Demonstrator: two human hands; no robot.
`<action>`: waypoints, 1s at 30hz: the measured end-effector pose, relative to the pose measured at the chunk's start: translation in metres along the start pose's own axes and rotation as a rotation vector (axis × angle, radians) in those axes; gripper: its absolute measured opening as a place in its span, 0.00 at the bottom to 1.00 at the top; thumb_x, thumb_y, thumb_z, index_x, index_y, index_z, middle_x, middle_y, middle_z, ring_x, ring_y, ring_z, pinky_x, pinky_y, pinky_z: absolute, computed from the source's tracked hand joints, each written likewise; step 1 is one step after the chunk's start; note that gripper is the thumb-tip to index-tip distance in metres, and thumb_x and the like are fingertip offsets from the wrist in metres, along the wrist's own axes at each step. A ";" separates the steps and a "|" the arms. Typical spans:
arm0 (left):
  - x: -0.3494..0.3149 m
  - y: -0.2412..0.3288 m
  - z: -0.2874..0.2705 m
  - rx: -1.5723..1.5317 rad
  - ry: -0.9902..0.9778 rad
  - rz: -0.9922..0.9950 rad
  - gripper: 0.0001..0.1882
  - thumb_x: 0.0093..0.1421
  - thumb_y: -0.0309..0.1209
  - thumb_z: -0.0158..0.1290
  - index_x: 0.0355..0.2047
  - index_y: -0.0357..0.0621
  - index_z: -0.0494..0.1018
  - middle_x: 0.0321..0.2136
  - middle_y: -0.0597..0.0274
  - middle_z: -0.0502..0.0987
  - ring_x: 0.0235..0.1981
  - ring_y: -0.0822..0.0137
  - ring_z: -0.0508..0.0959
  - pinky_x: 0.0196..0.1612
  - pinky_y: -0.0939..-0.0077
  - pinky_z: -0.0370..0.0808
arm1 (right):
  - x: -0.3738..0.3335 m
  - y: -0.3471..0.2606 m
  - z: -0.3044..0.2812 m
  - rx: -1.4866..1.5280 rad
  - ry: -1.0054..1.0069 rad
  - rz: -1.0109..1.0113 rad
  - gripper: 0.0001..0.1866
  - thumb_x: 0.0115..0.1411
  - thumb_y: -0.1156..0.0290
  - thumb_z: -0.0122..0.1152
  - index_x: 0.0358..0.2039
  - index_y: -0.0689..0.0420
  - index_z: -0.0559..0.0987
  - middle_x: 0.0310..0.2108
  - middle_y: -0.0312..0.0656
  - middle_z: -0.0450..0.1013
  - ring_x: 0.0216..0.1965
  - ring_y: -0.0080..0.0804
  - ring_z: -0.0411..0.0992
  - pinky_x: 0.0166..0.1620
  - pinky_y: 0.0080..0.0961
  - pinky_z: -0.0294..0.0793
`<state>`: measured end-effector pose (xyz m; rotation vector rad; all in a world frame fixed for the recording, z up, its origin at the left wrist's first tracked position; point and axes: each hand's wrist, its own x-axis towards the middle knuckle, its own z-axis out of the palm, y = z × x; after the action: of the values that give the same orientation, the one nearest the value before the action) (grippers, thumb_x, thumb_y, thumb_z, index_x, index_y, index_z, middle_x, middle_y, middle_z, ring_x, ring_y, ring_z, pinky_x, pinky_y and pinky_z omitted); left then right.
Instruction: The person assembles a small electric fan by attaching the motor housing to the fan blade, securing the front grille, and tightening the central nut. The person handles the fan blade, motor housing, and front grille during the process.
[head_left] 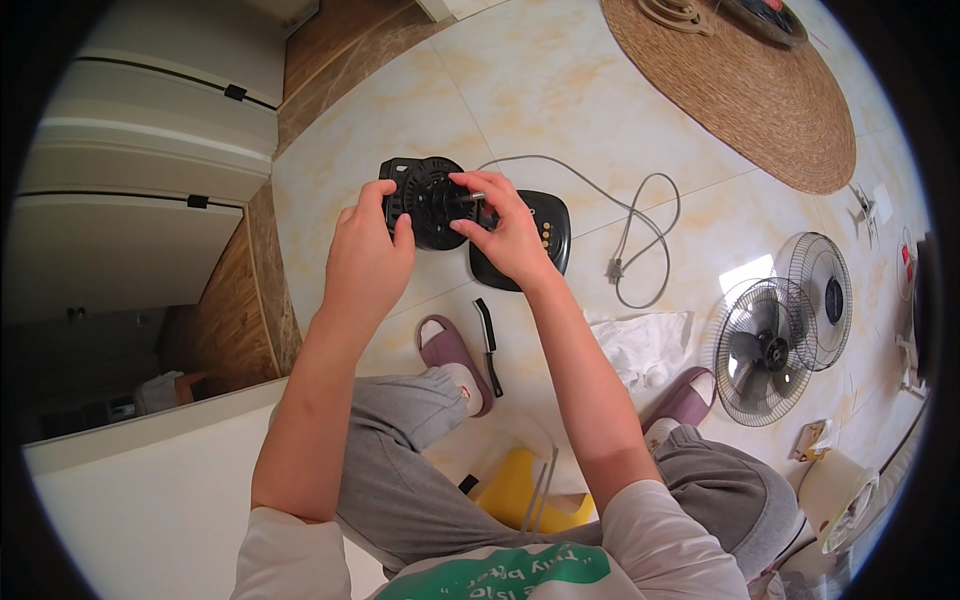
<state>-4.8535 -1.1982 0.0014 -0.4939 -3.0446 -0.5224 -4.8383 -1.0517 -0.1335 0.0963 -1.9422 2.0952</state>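
Note:
A black fan motor housing with a vented round front and a metal shaft stands ahead of me. My left hand grips its left side, thumb on the near face. At the front, my right hand has its thumb and fingertips curled about the shaft, touching the housing. Below the right hand lies a black fan base with a row of small buttons; a grey power cord runs from beside it over the floor.
Two round wire fan grilles lie at the right, with dark fan blades in the nearer one. A black-handled brush lies by my left slipper. White cloth, a yellow stool and a woven mat are around.

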 end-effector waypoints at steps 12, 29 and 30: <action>0.000 0.006 -0.003 -0.005 -0.021 -0.018 0.19 0.59 0.26 0.54 0.50 0.36 0.66 0.42 0.42 0.76 0.47 0.48 0.76 0.48 0.60 0.72 | -0.003 0.012 0.012 -0.312 0.082 0.128 0.37 0.48 0.63 0.74 0.57 0.56 0.68 0.54 0.43 0.65 0.48 0.37 0.68 0.48 0.29 0.71; 0.002 0.005 -0.001 -0.020 -0.012 -0.020 0.18 0.57 0.24 0.53 0.49 0.36 0.67 0.40 0.44 0.77 0.40 0.49 0.77 0.43 0.62 0.73 | 0.008 0.000 -0.005 0.034 -0.075 -0.017 0.27 0.48 0.77 0.71 0.51 0.50 0.77 0.48 0.33 0.69 0.39 0.23 0.67 0.41 0.19 0.69; 0.001 0.006 0.000 0.005 -0.016 -0.019 0.19 0.57 0.25 0.53 0.49 0.37 0.67 0.36 0.45 0.77 0.39 0.48 0.75 0.42 0.59 0.72 | 0.010 0.000 -0.005 0.015 -0.072 0.019 0.27 0.48 0.75 0.72 0.50 0.52 0.77 0.48 0.34 0.69 0.38 0.23 0.68 0.40 0.19 0.69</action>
<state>-4.8526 -1.1929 0.0037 -0.4717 -3.0681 -0.5139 -4.8471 -1.0456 -0.1319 0.1593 -1.9753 2.1470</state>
